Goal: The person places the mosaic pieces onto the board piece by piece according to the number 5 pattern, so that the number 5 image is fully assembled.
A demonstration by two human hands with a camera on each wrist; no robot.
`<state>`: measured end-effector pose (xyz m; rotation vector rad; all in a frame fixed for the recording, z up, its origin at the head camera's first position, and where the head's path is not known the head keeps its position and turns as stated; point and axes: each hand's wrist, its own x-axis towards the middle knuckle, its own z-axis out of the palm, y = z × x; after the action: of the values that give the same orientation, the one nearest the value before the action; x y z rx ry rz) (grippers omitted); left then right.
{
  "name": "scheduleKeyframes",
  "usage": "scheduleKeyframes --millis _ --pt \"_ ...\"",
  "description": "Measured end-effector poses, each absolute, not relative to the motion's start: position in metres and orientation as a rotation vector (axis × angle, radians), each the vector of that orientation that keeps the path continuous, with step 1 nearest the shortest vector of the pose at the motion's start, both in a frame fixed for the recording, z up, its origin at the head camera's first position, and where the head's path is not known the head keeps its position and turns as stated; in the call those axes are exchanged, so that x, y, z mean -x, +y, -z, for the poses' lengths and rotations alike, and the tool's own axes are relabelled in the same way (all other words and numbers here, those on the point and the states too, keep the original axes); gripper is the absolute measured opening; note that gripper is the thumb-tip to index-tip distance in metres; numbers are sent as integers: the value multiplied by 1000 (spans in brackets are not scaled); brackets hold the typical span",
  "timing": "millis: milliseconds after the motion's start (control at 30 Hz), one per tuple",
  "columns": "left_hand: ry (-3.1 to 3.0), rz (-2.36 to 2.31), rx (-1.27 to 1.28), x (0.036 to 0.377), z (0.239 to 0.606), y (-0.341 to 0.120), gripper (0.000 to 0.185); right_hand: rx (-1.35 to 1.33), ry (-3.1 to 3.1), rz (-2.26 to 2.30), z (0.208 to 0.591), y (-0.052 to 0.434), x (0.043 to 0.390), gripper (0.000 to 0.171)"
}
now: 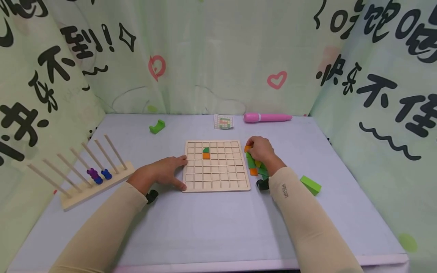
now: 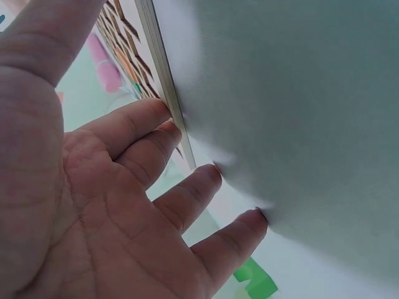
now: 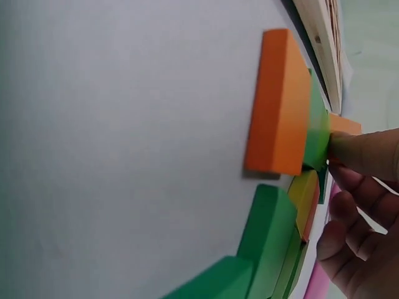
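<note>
A square wooden grid board [image 1: 222, 170] lies flat on the table. An orange square block [image 1: 206, 156] and a green block [image 1: 206, 150] sit in its cells. My left hand [image 1: 164, 170] spreads along the board's left side; in the left wrist view two fingertips [image 2: 159, 111] touch its edge and the other fingers reach down to the tabletop. Right of the board is a small heap of green, yellow and orange blocks [image 1: 251, 161]. At the heap's far end my right hand [image 1: 262, 148] pinches an orange block [image 3: 346, 124] between thumb and finger, partly covered by the thumb.
On the left stands a wooden peg rack [image 1: 99, 185] with purple and blue beads. A green curved block [image 1: 157, 126], a small printed pattern card [image 1: 223, 122] and a pink pen-shaped thing [image 1: 268, 117] lie along the back. Another green block [image 1: 310, 185] is beside the right forearm.
</note>
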<state>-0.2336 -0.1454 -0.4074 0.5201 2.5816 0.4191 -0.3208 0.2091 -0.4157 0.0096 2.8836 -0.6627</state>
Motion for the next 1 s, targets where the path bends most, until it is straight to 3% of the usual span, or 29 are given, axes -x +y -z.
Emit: scheduleKeyframes --millis 467,1000 --pt "2574 -410 -496 234 406 -143 106 -110 2725 994 402 203 318 25" --pt "2583 -413 -506 233 407 -143 104 43 2631 1159 399 167 311 25"
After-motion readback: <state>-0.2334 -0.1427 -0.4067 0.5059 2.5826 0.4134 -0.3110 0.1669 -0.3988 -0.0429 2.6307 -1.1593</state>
